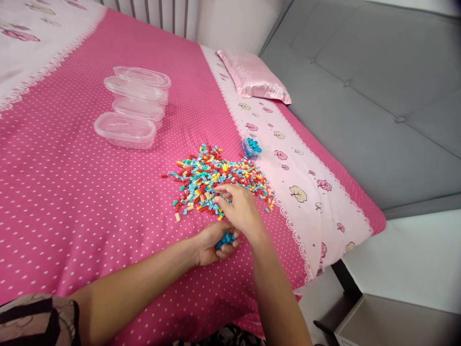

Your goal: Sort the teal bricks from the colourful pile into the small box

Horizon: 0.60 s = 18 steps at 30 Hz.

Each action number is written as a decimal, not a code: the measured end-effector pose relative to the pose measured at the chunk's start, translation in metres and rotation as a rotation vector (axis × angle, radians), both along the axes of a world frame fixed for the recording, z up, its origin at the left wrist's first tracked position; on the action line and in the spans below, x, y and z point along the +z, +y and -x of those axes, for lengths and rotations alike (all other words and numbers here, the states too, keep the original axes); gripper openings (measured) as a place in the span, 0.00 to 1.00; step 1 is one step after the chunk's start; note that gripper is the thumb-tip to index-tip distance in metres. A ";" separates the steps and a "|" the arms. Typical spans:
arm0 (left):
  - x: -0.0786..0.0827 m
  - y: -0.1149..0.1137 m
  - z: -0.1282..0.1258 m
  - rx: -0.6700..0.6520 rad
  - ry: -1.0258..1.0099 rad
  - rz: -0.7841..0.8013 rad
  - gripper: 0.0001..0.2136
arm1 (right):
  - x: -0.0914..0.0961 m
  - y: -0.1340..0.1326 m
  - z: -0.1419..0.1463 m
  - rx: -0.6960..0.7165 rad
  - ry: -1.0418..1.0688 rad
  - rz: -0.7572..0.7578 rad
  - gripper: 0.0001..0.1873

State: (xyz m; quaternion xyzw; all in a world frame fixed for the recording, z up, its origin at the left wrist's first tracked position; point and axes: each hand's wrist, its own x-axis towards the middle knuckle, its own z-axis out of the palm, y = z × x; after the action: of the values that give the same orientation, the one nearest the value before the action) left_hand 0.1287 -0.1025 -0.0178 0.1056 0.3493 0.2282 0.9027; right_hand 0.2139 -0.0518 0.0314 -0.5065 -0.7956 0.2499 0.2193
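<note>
A heap of small coloured plastic pieces [216, 178], red, blue, teal and yellow, lies on the pink dotted bedspread [72, 192]. My left hand [214, 245] rests palm up on the spread just in front of the heap, cupped around a handful of blue pieces [225, 239]. My right hand [239, 209] reaches over it to the near edge of the heap, its fingertips pinched among the pieces there. A small clear cup [252, 146] holding blue pieces stands just beyond the heap on the right.
Several clear plastic containers [126, 129] with lids sit in a group at the back left of the bed. A pink satin pillow [254, 77] lies by the grey padded headboard [360, 96]. The bed's edge drops off at the right.
</note>
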 end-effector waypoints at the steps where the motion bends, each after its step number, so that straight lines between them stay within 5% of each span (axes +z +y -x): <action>1: 0.001 0.000 0.000 -0.002 0.003 0.001 0.10 | -0.003 0.004 0.004 0.000 -0.015 -0.012 0.12; 18: 0.004 -0.001 -0.001 0.038 0.024 0.019 0.10 | -0.022 0.018 0.028 -0.048 -0.150 -0.104 0.06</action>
State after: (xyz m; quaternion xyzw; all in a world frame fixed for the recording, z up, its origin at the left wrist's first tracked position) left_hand 0.1300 -0.1038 -0.0134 0.0928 0.3640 0.2408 0.8949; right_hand 0.1857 -0.0342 0.0090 -0.5304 -0.8094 0.1644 0.1910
